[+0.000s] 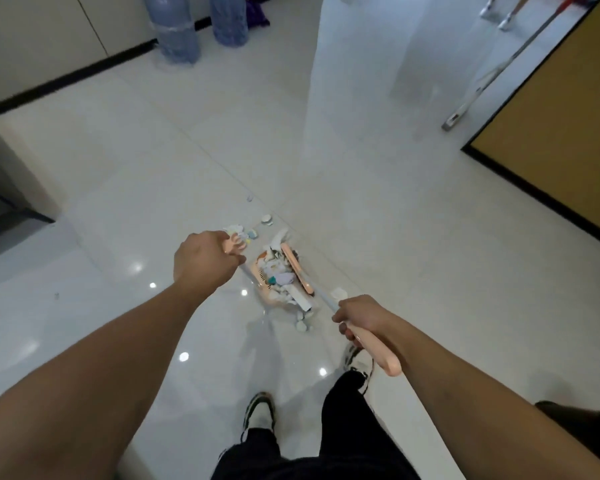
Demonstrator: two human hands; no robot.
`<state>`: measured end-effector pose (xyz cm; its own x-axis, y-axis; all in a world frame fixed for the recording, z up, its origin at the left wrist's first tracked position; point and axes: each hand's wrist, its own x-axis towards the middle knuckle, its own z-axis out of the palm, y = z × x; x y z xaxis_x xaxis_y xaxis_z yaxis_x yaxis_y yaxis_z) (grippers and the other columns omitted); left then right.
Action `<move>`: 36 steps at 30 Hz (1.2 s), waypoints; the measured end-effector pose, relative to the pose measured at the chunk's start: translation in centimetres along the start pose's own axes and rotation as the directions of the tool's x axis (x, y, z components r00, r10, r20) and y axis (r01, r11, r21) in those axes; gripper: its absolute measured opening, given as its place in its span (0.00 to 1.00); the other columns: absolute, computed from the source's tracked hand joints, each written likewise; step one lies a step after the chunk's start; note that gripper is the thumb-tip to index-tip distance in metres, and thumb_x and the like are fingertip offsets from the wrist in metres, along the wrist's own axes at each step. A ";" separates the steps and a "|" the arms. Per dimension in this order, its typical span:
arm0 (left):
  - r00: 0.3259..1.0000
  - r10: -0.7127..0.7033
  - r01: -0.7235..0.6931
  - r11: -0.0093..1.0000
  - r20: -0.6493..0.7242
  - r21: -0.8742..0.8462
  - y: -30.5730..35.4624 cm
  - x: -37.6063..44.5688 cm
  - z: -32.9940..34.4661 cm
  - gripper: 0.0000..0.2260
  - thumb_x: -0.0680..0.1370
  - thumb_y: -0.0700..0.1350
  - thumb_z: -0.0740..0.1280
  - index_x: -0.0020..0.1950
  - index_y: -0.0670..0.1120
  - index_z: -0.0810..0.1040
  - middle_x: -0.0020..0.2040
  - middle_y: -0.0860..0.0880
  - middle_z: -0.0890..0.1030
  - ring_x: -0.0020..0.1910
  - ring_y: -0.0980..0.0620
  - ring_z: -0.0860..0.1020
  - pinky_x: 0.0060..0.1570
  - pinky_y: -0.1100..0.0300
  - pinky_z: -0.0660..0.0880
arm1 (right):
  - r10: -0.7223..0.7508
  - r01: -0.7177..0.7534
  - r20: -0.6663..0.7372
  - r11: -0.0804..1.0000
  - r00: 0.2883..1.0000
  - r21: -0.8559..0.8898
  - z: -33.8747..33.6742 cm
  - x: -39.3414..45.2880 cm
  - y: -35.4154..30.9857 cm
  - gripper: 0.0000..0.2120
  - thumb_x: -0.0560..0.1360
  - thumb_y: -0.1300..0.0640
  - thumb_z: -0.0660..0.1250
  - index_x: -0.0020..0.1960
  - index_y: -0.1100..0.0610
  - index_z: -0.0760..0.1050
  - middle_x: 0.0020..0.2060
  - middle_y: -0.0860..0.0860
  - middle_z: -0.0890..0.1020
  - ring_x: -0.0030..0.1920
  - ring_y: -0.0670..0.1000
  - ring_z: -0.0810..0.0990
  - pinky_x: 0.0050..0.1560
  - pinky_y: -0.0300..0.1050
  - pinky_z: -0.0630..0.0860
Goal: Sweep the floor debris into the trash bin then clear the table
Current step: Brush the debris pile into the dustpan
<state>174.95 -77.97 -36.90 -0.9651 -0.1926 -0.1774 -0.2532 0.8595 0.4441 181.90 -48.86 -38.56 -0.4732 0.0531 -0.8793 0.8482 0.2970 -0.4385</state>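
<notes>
Dustpan [278, 284]: on floor between hands, heaped with debris, long axis near-to-far; left grip [201, 262] closed on its handle; right grip [359, 318] closed on broom [374, 355]; scraps [303, 325] lie nearer right hand.

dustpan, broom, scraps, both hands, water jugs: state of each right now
dustpan: on the floor, heaped with scraps
broom: head resting in the dustpan
loose scraps: on the tiles outside the dustpan
left hand: closed on a handle
right hand: closed on a handle
water jugs: upright by the wall
</notes>
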 end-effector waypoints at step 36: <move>0.898 0.431 -0.412 0.895 -0.087 0.173 26.3 -18.2 3.6 0.03 0.70 0.49 0.68 0.39 0.51 0.79 0.31 0.50 0.77 0.34 0.45 0.76 0.33 0.59 0.69 | -0.112 0.248 -0.365 0.903 0.924 0.351 -20.8 -17.3 22.0 0.05 0.71 0.65 0.67 0.47 0.65 0.77 0.27 0.57 0.75 0.22 0.52 0.71 0.24 0.37 0.66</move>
<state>186.12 -50.21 -25.13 -0.9818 0.1561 0.1081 0.1829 0.9301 0.3186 203.84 -23.40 -29.10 -0.6188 0.3640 -0.6961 0.7324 -0.0530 -0.6788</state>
